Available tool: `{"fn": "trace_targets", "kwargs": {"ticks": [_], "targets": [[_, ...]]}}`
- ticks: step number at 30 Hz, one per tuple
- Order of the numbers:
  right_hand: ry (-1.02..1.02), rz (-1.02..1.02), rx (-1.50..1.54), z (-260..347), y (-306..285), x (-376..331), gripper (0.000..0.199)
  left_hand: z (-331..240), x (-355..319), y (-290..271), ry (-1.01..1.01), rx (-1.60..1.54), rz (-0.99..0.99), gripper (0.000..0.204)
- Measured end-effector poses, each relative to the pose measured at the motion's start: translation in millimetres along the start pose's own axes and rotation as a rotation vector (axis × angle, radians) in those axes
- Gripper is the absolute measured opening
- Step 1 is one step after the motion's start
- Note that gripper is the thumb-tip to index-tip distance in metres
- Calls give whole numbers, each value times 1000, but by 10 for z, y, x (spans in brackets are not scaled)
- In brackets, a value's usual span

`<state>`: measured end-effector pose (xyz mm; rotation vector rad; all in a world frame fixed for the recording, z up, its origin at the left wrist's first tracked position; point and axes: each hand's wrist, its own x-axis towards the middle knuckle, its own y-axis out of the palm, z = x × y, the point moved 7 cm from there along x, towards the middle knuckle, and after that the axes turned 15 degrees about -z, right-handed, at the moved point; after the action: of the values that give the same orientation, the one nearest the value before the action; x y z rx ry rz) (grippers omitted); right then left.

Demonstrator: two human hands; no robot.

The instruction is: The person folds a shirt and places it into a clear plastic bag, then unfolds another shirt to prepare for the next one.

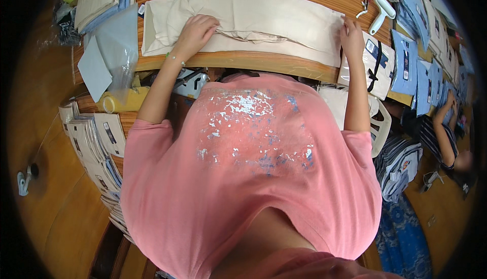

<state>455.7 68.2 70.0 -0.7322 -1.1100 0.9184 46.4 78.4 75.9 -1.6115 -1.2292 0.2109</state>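
A cream garment (274, 12) lies in a long folded strip across the wooden table in front of me. At its left end a loose part (187, 0) is bunched and sticks out past the far edge. My left hand (199, 31) is closed on the upper layer, where a crumpled fold runs off to the right. My right hand (351, 34) pinches the garment's right end near the far corner. The fingertips of both hands are partly hidden. Close to my right hand, a packed cream garment (383, 73) with a dark blue label and a black ribbon lies at the table's edge.
A white lint roller (381, 14) lies at the far right, near small snips (363, 6). Stacks of packed blue garments (404, 60) stand to the right. At left are a white card (95, 68), clear plastic sleeves (124, 50) and cream piles (96, 0). Another person's arm (443, 132) shows far right.
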Motion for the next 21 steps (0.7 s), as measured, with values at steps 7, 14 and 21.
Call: {"fn": "trace_targets", "kwargs": {"ticks": [7, 14, 21], "targets": [[-124, 410, 637, 1037, 228, -378, 18, -852, 285, 601, 40, -250, -72, 20], [-163, 295, 565, 955, 492, -645, 13, -1113, 448, 1246, 25, 14, -23, 20], [-197, 293, 561, 911, 545, -635, 9, -987, 366, 1239, -339, -135, 53, 17]]}}
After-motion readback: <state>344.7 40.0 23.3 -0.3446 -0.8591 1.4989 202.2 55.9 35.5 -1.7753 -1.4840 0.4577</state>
